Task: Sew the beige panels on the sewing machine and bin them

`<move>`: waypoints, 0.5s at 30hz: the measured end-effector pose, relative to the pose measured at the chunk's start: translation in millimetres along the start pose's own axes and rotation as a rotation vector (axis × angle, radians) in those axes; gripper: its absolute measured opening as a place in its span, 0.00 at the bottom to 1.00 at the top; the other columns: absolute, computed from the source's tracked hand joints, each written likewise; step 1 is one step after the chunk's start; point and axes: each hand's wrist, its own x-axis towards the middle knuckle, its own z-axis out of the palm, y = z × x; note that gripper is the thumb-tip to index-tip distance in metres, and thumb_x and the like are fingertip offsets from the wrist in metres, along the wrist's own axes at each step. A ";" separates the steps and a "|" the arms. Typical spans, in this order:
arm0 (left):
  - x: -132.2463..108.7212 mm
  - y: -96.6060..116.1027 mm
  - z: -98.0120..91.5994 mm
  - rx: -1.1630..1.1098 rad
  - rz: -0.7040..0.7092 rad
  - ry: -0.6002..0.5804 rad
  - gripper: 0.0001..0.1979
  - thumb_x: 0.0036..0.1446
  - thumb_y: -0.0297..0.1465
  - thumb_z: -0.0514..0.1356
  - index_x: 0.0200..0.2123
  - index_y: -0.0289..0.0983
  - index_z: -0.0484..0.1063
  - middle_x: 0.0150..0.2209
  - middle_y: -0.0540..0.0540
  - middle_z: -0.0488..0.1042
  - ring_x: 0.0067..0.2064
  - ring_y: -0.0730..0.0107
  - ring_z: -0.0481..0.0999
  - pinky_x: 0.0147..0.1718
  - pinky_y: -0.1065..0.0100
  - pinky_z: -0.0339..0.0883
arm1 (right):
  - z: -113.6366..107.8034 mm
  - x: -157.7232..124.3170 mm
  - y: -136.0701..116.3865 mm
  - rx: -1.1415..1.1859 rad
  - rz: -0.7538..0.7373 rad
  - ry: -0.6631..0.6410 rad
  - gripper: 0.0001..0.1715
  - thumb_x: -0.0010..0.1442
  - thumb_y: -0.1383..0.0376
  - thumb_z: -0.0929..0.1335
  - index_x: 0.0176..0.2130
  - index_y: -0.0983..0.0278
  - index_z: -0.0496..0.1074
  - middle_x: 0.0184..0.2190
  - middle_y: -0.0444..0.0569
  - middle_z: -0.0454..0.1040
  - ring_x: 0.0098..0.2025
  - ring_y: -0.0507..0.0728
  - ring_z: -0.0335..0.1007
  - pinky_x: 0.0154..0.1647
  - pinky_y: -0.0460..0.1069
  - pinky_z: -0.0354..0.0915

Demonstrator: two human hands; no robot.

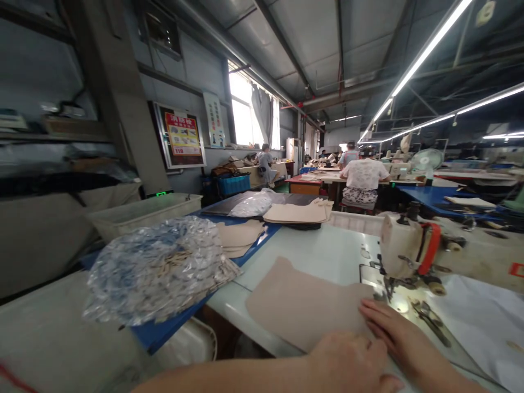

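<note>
As left hand (352, 357) and right hand (395, 330) press the beige panel (303, 305), fingers lie flat, narrow, gripping nothing; sewing machine (405, 251) just beyond fingertips, bare bench (319, 248) further ahead.

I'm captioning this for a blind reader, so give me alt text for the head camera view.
The left hand and right hand rest on a beige piece lying on a white table by a sewing machine. A plastic bag of small cutouts sits to the left, and people work at tables behind.
</note>
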 end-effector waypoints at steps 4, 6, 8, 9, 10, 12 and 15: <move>-53.4 -51.0 -64.6 -0.010 -0.008 0.329 0.11 0.63 0.31 0.49 0.44 0.37 0.70 0.42 0.45 0.78 0.45 0.70 0.75 0.48 0.70 0.68 | 0.7 -2.2 5.7 -0.048 0.018 0.006 0.23 0.63 0.58 0.59 0.51 0.63 0.73 0.54 0.54 0.69 0.55 0.64 0.65 0.56 0.63 0.62; -87.0 -90.1 -106.9 0.047 -0.263 0.536 0.11 0.63 0.32 0.50 0.42 0.40 0.71 0.41 0.48 0.78 0.43 0.70 0.76 0.48 0.69 0.68 | 0.5 -3.0 6.3 -0.046 0.029 0.019 0.23 0.62 0.58 0.59 0.50 0.63 0.73 0.54 0.54 0.69 0.55 0.64 0.66 0.56 0.62 0.63; -118.7 -134.4 -146.3 0.018 -0.714 0.693 0.13 0.62 0.36 0.49 0.39 0.39 0.72 0.40 0.49 0.78 0.40 0.67 0.77 0.45 0.66 0.70 | 1.0 -3.5 5.5 -0.018 0.041 0.042 0.22 0.62 0.59 0.60 0.49 0.62 0.74 0.53 0.52 0.70 0.54 0.63 0.66 0.56 0.61 0.63; -132.9 -156.5 -162.2 -0.010 -0.903 0.771 0.14 0.62 0.37 0.48 0.39 0.37 0.71 0.40 0.49 0.77 0.40 0.66 0.76 0.43 0.66 0.71 | 1.1 -3.6 4.5 0.001 0.050 0.056 0.21 0.62 0.59 0.60 0.49 0.61 0.74 0.53 0.52 0.70 0.54 0.63 0.67 0.56 0.60 0.64; -145.7 -177.4 -174.6 -0.035 -1.068 0.857 0.15 0.60 0.37 0.48 0.37 0.36 0.70 0.39 0.48 0.77 0.39 0.65 0.76 0.39 0.67 0.72 | 0.9 -3.6 3.0 0.020 0.062 0.071 0.21 0.62 0.59 0.60 0.48 0.60 0.74 0.52 0.51 0.71 0.54 0.62 0.67 0.56 0.60 0.64; -166.5 -211.7 -187.0 -0.057 -1.378 0.757 0.14 0.58 0.35 0.46 0.35 0.35 0.67 0.34 0.49 0.78 0.37 0.68 0.77 0.34 0.71 0.72 | -0.7 -3.3 -0.9 0.047 0.088 0.094 0.20 0.62 0.59 0.60 0.48 0.59 0.75 0.52 0.50 0.71 0.54 0.62 0.67 0.57 0.59 0.63; -182.3 -236.5 -178.2 -0.100 -1.479 0.349 0.09 0.50 0.34 0.52 0.27 0.36 0.68 0.20 0.53 0.76 0.29 0.66 0.77 0.28 0.72 0.70 | -4.6 -2.3 -6.5 0.036 0.104 0.083 0.21 0.63 0.60 0.59 0.47 0.60 0.75 0.52 0.52 0.71 0.54 0.62 0.67 0.56 0.59 0.64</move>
